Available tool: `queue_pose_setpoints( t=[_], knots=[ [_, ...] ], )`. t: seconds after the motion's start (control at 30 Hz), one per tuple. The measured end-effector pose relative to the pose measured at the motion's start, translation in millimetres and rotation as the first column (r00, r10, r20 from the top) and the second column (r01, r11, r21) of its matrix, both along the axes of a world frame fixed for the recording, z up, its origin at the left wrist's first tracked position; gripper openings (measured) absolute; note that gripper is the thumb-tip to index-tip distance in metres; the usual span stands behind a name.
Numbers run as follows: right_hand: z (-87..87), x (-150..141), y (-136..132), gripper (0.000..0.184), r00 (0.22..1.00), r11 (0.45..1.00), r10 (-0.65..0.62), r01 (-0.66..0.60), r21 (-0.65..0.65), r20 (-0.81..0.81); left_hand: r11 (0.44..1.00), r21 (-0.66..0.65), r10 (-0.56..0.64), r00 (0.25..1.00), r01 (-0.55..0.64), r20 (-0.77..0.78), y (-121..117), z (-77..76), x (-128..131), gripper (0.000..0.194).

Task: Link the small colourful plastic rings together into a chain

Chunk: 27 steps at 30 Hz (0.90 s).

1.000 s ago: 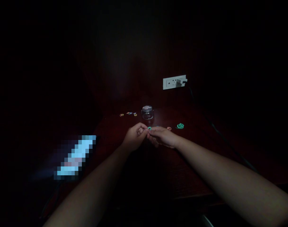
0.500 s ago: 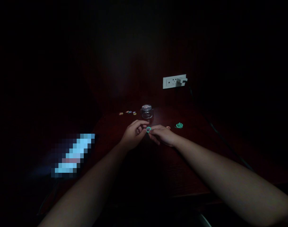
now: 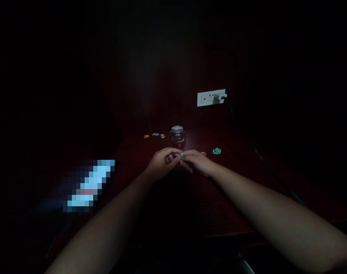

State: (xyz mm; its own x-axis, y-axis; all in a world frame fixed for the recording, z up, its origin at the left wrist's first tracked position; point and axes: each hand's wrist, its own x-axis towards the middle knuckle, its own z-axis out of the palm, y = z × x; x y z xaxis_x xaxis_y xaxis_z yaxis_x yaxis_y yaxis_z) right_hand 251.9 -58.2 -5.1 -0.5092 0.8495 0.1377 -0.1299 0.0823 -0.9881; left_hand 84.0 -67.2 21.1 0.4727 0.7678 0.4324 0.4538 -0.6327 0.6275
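Note:
Between my two hands, above the dark table [image 3: 219, 213], is a small green ring [image 3: 181, 155], now partly covered by fingertips. My right hand [image 3: 198, 161] pinches it with thumb and forefinger, the other fingers hanging below. From the other side, the thumb and forefinger of my left hand [image 3: 163, 161] close on it too. Just right of my right hand lies a small orange ring [image 3: 203, 153], partly hidden. Further right is a loose green coil [image 3: 216, 151]. Whether these are rubber, cloth or something else I cannot tell.
A clear lidded jar [image 3: 178, 134] stands behind my hands. Several small coloured rings [image 3: 156, 134] lie left of it. A wall socket [image 3: 211, 97] holds a plug with a cable. A blurred-out lit screen [image 3: 90, 184] is at the left. The room is very dark.
The green ring has turned from a round, face-on view to a narrower shape. My left fingertips have closed in on it, and my forefinger has come down.

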Motion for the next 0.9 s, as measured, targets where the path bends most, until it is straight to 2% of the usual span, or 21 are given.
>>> queue_pose_setpoints(
  t=[0.13,0.27,0.33,0.47,0.63,0.77,0.9],
  knots=[
    [1.5,0,-1,0.021,0.999,1.000,-0.016,0.016,0.009,0.028,0.999,-0.051,-0.002,0.999,0.004,0.042,2,-3.0,0,0.026],
    [5.8,0,-2,0.020,0.982,0.980,-0.163,0.151,0.133,0.090,0.996,-0.085,0.013,0.997,-0.006,0.082,3,-3.8,1,0.025],
    [8.1,0,-2,0.017,0.972,0.957,-0.222,0.204,0.205,0.071,0.994,-0.104,0.028,0.994,-0.017,0.104,2,-4.0,2,0.023],
    [10.9,2,-4,0.020,0.975,0.941,-0.223,0.214,0.262,0.003,0.992,-0.125,0.053,0.989,-0.036,0.140,2,-4.3,3,0.018],
    [9.6,4,-4,0.018,0.975,0.926,-0.216,0.191,0.326,0.043,0.995,-0.089,0.059,0.993,-0.050,0.105,1,-1.7,4,0.016],
    [7.6,6,-2,0.014,0.971,0.922,-0.227,0.190,0.338,0.074,0.994,-0.056,0.097,0.991,-0.092,0.095,0,0.0,5,0.015],
    [9.7,7,-4,0.015,0.970,0.925,-0.234,0.200,0.323,0.069,0.995,-0.058,0.086,0.993,-0.081,0.082,0,0.4,6,0.014]
  ],
)
